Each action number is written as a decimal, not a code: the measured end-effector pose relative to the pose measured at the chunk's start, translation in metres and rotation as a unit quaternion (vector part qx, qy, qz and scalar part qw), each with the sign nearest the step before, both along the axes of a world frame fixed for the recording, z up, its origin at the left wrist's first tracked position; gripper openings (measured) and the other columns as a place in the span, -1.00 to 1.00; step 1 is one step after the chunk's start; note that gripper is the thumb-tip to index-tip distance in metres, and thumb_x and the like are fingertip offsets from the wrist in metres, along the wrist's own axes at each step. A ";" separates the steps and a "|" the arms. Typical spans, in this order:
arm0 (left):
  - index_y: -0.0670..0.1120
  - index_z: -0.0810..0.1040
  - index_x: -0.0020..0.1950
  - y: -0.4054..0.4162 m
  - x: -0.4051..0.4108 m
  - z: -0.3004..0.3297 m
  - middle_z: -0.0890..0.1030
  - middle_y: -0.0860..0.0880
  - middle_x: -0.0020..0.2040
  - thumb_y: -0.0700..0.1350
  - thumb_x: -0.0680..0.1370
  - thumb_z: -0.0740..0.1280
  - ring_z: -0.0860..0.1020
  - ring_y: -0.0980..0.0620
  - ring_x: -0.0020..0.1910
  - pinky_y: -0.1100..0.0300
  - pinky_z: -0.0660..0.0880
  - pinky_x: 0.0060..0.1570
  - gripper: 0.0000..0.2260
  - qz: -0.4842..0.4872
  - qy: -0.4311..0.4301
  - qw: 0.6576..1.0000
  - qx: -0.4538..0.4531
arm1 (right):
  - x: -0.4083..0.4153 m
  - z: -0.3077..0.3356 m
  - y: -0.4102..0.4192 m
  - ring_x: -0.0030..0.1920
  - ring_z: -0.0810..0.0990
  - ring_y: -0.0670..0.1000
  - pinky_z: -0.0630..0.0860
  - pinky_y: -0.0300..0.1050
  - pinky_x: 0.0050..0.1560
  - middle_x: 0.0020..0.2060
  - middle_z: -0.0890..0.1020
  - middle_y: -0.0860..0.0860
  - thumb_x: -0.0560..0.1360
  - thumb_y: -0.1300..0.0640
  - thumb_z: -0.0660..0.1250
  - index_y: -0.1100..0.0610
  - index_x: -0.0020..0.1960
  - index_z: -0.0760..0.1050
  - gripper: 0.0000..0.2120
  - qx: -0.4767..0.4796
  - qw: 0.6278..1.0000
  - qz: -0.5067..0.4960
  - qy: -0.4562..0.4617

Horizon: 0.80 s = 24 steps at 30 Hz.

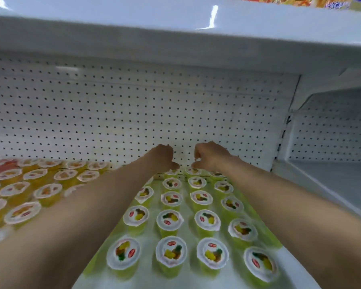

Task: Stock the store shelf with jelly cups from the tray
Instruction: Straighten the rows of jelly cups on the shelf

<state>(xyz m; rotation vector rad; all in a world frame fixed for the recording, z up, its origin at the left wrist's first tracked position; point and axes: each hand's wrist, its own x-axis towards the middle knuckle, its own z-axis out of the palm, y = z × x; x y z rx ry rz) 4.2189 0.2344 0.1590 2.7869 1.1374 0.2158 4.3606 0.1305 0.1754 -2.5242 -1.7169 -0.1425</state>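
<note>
Both my arms reach deep into the white shelf (188, 213). Several rows of green jelly cups (169, 221) with white fruit-print lids stand between them. My left hand (164, 157) has its fingers curled, with the thumb down on a green cup (171, 172) in the back row. My right hand (209, 156) is curled the same way over the neighbouring back-row cup (193, 171). Both cups stand close to the pegboard back wall (133, 113), and the hands hide most of them. No tray is in view.
Orange jelly cups (47, 191) fill the shelf to the left, with reddish ones (0, 163) at the far left. The upper shelf (175, 38) hangs low overhead. A divider post (283, 130) separates a bare bay (331, 184) on the right.
</note>
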 end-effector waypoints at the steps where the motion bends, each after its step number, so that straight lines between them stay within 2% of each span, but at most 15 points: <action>1: -0.19 0.50 0.19 0.006 0.004 -0.003 0.53 -0.14 0.17 0.12 0.54 0.37 0.52 -0.11 0.14 0.05 0.49 0.09 -0.58 0.000 0.006 1.000 -0.005 | 0.003 -0.003 0.005 0.07 0.54 0.09 0.45 -0.09 -0.07 0.12 0.54 0.08 0.50 -0.12 0.42 0.07 0.19 0.49 -0.62 -0.005 1.000 0.000 0.012; 3: -0.16 0.52 -0.05 0.017 0.011 -0.010 0.54 -0.13 0.15 0.16 0.52 0.37 0.52 -0.08 0.05 0.08 0.47 0.02 -0.64 0.004 0.031 1.000 -0.006 | 0.007 -0.010 0.013 0.07 0.55 0.09 0.45 -0.10 -0.07 0.11 0.56 0.09 0.49 -0.08 0.44 0.12 0.18 0.50 -0.62 -0.022 0.999 0.006 0.036; 4: -0.13 0.45 -0.20 0.022 0.015 -0.013 0.55 -0.12 0.12 0.18 0.52 0.36 0.49 -0.06 -0.02 0.10 0.45 -0.01 -0.62 0.007 0.040 0.999 -0.006 | 0.008 -0.013 0.017 0.07 0.55 0.09 0.47 -0.10 -0.06 0.10 0.57 0.09 0.49 -0.07 0.44 0.13 0.17 0.51 -0.63 -0.031 0.999 0.008 0.044; 5: -0.14 0.40 -0.26 0.026 0.019 -0.015 0.54 -0.10 0.08 0.20 0.51 0.36 0.48 -0.05 -0.05 0.11 0.43 -0.03 -0.57 0.010 0.055 0.998 -0.003 | 0.009 -0.017 0.021 0.06 0.56 0.09 0.48 -0.09 -0.04 0.08 0.58 0.09 0.49 -0.07 0.44 0.15 0.16 0.52 -0.63 -0.040 0.998 0.009 0.048; 6: -0.17 0.41 -0.23 0.028 0.021 -0.015 0.52 -0.08 0.03 0.20 0.51 0.37 0.49 -0.05 -0.02 0.11 0.44 0.00 -0.56 0.008 0.067 0.998 -0.003 | 0.010 -0.019 0.024 0.05 0.58 0.09 0.49 -0.08 -0.03 0.07 0.60 0.09 0.49 -0.06 0.43 0.16 0.15 0.54 -0.65 -0.051 0.997 0.007 0.050; 8: -0.21 0.53 -0.01 0.032 0.026 -0.017 0.52 -0.07 -0.03 0.19 0.49 0.40 0.54 -0.08 0.09 0.09 0.48 0.07 -0.56 -0.003 0.084 0.996 -0.006 | 0.012 -0.022 0.029 0.03 0.61 0.10 0.54 -0.05 0.00 0.05 0.63 0.11 0.50 -0.03 0.43 0.19 0.12 0.57 -0.67 -0.066 0.997 0.005 0.050; 10: -0.23 0.55 0.12 0.035 0.030 -0.019 0.52 -0.05 -0.09 0.18 0.47 0.42 0.56 -0.09 0.12 0.10 0.48 0.07 -0.51 -0.010 0.102 0.995 -0.005 | 0.014 -0.023 0.034 0.03 0.61 0.11 0.57 -0.03 0.04 0.05 0.63 0.11 0.49 0.00 0.44 0.20 0.11 0.58 -0.69 -0.071 0.996 0.005 0.052; 15: -0.20 0.48 0.25 0.046 0.037 -0.027 0.55 -0.10 0.19 0.19 0.43 0.48 0.53 -0.09 0.18 0.14 0.44 0.04 -0.41 -0.005 0.088 0.996 0.015 | 0.018 -0.026 0.043 0.02 0.62 0.10 0.56 -0.06 0.00 0.02 0.65 0.11 0.46 -0.01 0.48 0.21 0.08 0.61 -0.67 -0.076 0.996 0.002 0.047; 19: -0.18 0.46 0.31 0.052 0.039 -0.034 0.52 -0.11 0.26 0.18 0.42 0.48 0.50 -0.09 0.23 0.15 0.42 0.05 -0.38 -0.008 0.065 0.998 0.024 | 0.019 -0.030 0.049 -0.03 0.62 0.09 0.56 -0.05 -0.04 -0.04 0.65 0.11 0.43 -0.03 0.49 0.20 0.02 0.59 -0.67 -0.059 0.998 0.004 0.035; 24: -0.17 0.43 0.32 0.049 0.037 -0.029 0.52 -0.10 0.26 0.20 0.44 0.46 0.50 -0.09 0.24 0.11 0.44 0.14 -0.37 -0.018 0.086 0.995 0.035 | 0.018 -0.025 0.043 -0.01 0.60 0.09 0.54 -0.06 -0.04 -0.03 0.63 0.09 0.45 -0.08 0.47 0.19 0.06 0.58 -0.64 -0.062 0.998 0.009 0.028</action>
